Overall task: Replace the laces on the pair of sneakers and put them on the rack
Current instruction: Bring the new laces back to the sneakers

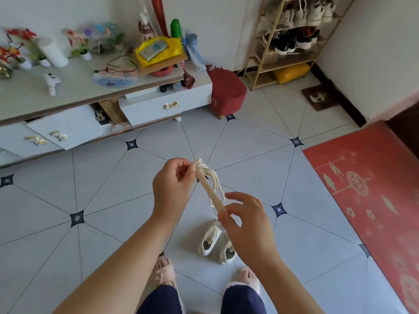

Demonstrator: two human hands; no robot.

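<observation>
A bundle of cream laces (207,181) hangs in the air between my hands, knotted at its upper end. My left hand (173,184) pinches the knotted top. My right hand (246,225) grips the lower end of the flat lace strand. Below them a pair of small white sneakers (216,242) stands on the tiled floor, toes pointing away from me, partly hidden by my right hand. The shoe rack (288,39) stands against the far wall at the upper right, with several shoes on its upper shelves.
A low white cabinet (95,87) with open drawers and clutter on top runs along the left. A red stool (226,91) sits beside it. A red mat (371,196) covers the floor at right. My slippered feet (165,273) stand at the bottom.
</observation>
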